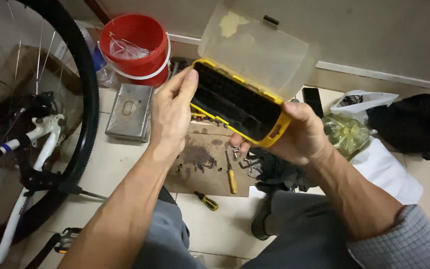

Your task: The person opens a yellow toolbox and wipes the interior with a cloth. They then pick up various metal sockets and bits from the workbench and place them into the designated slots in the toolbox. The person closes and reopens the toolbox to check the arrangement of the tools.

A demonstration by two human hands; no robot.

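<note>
I hold a yellow-and-black parts box point(235, 102) in both hands, tilted toward me, its clear lid point(252, 47) swung open and up. My left hand point(172, 112) grips the box's left end with the fingers on its rim. My right hand point(294, 132) clasps the right end from below. The box's dark inside looks bare. Under it, on a brown wooden board point(202, 169), lie several small screws and bits point(205, 163) and a small yellow-handled screwdriver point(231, 178).
A bicycle wheel point(83, 99) and white frame point(31, 149) stand at the left. A red bucket point(135, 47), a metal tin point(129, 110), a second screwdriver point(206, 201), a dark cloth point(274, 174), a plastic bag point(347, 132) and a black garment point(414, 122) lie on the tiled floor.
</note>
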